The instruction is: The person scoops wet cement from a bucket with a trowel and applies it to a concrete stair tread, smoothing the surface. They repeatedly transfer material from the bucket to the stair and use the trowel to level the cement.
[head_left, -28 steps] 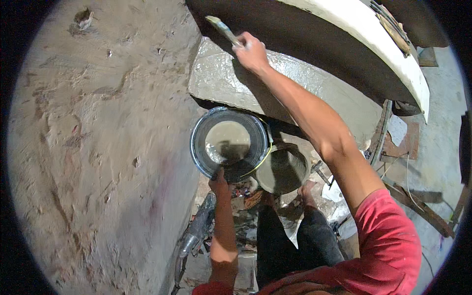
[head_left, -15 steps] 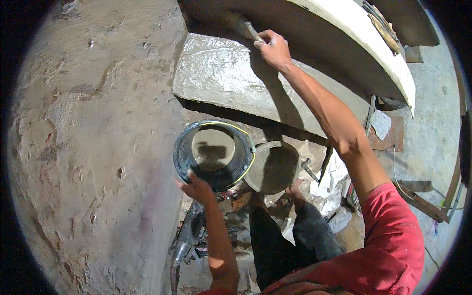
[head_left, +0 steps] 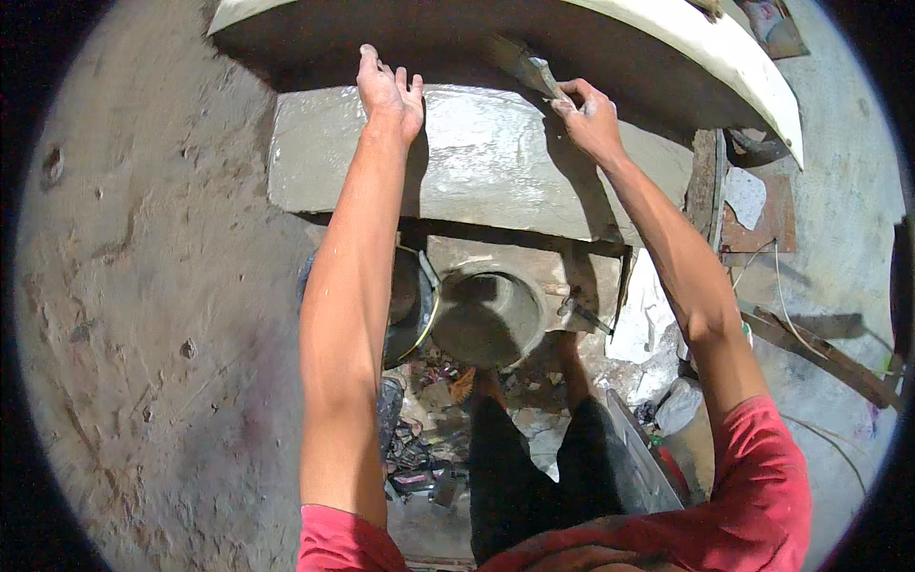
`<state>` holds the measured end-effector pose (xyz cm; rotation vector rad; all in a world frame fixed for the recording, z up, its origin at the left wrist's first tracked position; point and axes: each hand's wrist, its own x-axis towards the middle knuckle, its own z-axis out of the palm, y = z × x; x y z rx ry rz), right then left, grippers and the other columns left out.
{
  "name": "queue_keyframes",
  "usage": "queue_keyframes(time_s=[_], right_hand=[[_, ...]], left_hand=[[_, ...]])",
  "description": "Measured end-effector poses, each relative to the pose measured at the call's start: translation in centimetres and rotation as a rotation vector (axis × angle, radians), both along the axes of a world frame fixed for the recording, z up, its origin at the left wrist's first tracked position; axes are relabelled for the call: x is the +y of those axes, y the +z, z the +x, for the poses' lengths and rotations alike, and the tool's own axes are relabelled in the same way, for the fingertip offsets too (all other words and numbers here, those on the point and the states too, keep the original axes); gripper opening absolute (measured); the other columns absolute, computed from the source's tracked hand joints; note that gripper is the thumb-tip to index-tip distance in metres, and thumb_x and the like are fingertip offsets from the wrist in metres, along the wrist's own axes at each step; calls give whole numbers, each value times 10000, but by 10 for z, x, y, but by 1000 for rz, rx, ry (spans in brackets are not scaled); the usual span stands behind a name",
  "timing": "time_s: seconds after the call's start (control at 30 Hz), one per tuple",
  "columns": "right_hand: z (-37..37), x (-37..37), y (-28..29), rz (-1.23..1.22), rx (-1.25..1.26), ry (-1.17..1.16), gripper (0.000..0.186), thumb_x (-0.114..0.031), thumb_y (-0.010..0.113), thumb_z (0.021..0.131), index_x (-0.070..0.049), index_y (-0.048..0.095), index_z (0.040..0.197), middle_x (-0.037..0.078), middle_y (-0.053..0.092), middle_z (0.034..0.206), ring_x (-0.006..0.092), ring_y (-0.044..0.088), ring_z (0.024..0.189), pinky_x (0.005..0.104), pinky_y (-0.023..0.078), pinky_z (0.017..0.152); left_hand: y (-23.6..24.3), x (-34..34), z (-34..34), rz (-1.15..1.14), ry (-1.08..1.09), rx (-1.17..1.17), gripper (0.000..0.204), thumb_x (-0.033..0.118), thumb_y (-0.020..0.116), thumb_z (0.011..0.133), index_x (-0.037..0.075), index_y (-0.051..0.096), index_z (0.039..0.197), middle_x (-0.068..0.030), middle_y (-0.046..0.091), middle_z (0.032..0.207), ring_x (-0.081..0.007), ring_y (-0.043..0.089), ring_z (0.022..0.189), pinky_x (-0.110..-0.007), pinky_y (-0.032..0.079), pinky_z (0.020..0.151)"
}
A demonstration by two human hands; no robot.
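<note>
My right hand grips a paintbrush, its bristles up against the dark face below a curved white ledge. To its left, my left hand is raised with fingers apart and nothing in it, close to the same dark face. Under both hands lies a wet, shiny grey plastered block. My left forearm hides much of a black bucket with a yellow line along its rim. Beside the bucket stands a round grey basin, partly in shadow.
A hammer lies right of the basin, near my feet. White sheeting, a clear plastic bag and scattered debris are on the floor. A rough plastered wall rises at left; a wooden beam lies at right.
My left hand has risen from beside the bucket to the dark face. The brush and my right hand now appear farther right and slightly lower. The view has shifted.
</note>
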<state>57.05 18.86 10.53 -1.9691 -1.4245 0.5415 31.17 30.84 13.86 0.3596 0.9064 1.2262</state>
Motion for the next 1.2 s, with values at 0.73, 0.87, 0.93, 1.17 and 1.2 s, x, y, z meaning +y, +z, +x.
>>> queue_keyframes(time_s=[0.73, 0.87, 0.93, 1.17, 1.2], right_hand=[[105, -174, 18, 156, -32, -314, 301, -174, 715, 927, 12, 661, 1157, 138, 707, 1094, 212, 652, 1028, 360, 498, 939], [-28, -74, 28, 139, 221, 6, 339, -187, 691, 915, -18, 655, 1206, 160, 714, 1077, 238, 672, 995, 368, 508, 899], [-90, -15, 29, 156, 275, 93, 322, -201, 693, 893, -30, 659, 1164, 185, 710, 1023, 265, 685, 932, 379, 518, 846], [-212, 130, 14, 36, 173, 229, 311, -200, 667, 833, -63, 721, 1106, 228, 734, 1005, 398, 711, 973, 472, 547, 894], [-214, 138, 11, 22, 173, 198, 315, -185, 664, 804, -77, 730, 1093, 228, 735, 1010, 399, 710, 992, 483, 545, 910]], left_hand=[[-77, -87, -35, 889, -530, 2076, 671, 430, 454, 1045, 46, 324, 1580, -204, 339, 1624, -369, 317, 1501, -570, 208, 1227], [-84, -104, -23, 907, -659, 1981, 636, 431, 454, 1042, 60, 384, 1554, -158, 394, 1603, -336, 344, 1492, -557, 204, 1230], [-86, -103, -22, 918, -659, 1954, 617, 425, 458, 1039, 58, 419, 1532, -160, 419, 1587, -337, 355, 1484, -558, 211, 1228], [-91, -101, -26, 922, -710, 1959, 600, 402, 500, 1008, 18, 492, 1468, -159, 482, 1530, -319, 386, 1453, -580, 150, 1230], [-91, -101, -25, 906, -735, 1995, 600, 408, 495, 1010, 20, 495, 1468, -162, 486, 1526, -319, 387, 1452, -578, 156, 1229]])
